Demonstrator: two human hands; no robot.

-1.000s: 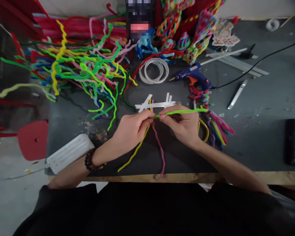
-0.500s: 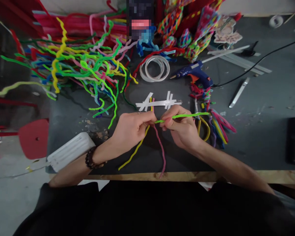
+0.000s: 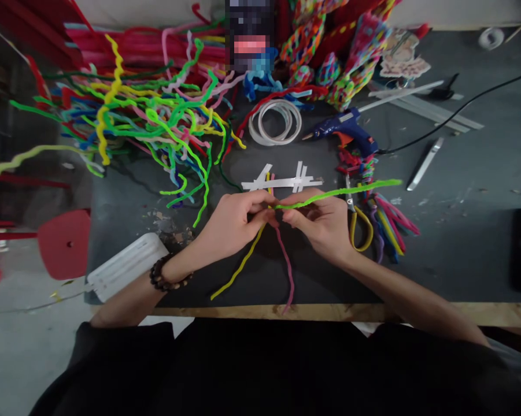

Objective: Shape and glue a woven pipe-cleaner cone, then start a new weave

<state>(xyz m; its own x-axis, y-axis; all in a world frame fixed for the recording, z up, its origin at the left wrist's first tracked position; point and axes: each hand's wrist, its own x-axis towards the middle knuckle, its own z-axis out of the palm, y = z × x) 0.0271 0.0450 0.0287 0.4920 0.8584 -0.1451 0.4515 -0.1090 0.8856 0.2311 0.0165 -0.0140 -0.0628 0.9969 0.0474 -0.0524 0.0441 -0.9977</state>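
My left hand (image 3: pixel 238 222) is closed in a pinch where a yellow pipe cleaner (image 3: pixel 243 266) and a pink pipe cleaner (image 3: pixel 288 268) meet, their loose ends trailing toward the table's front edge. A bright green pipe cleaner (image 3: pixel 351 189) runs from that junction to the right, across the fingers of my right hand (image 3: pixel 323 222). The right thumb and index finger lie close around it near its left end; the exact contact is partly hidden. Strips of white tape (image 3: pixel 277 182) cover the upper ends of the yellow and pink ones on the table.
Scissors (image 3: pixel 361 230) and a braided multicoloured bundle (image 3: pixel 388 222) lie right of my right hand. Behind are a glue gun (image 3: pixel 344 130), white tape rolls (image 3: pixel 254 130) and tweezers (image 3: pixel 425 164). A tangled pipe cleaner heap (image 3: pixel 156 115) fills the back left; a white box (image 3: pixel 128 266) sits by my left forearm.
The green pipe cleaner's free end has swung up and farther right. My right fingers have shifted on it, loosening slightly, while my left hand stays at the junction.
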